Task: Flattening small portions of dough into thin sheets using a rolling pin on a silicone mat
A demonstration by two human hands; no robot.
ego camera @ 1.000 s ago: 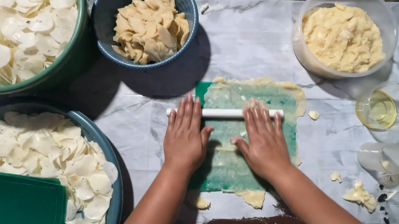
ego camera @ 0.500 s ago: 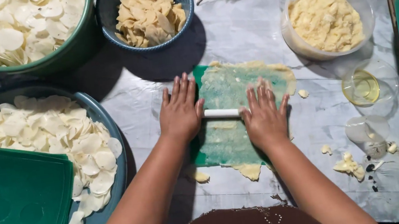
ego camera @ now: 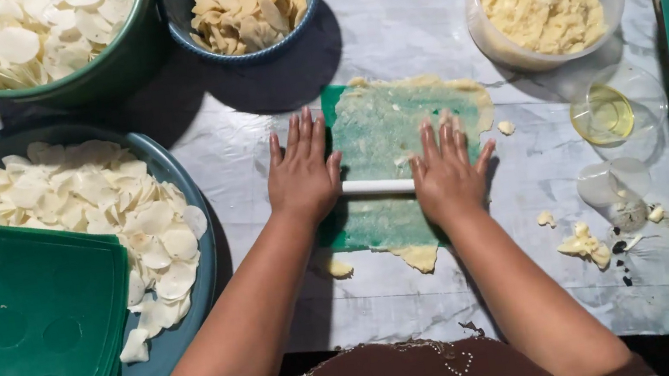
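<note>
We see the left hand point(ego camera: 302, 175) and the right hand point(ego camera: 446, 176) pressed flat, fingers spread and open, on a white rolling pin point(ego camera: 377, 187) lying crosswise beneath both palms, its long axis running left to right. The pin rests on a thin sheet of dough point(ego camera: 384, 132) spread over a green mat point(ego camera: 333, 104) at the middle of the table point(ego camera: 416, 25), the dough stretching away ahead of the fingertips. We note each hand covers one end, neither nearer than the other.
</note>
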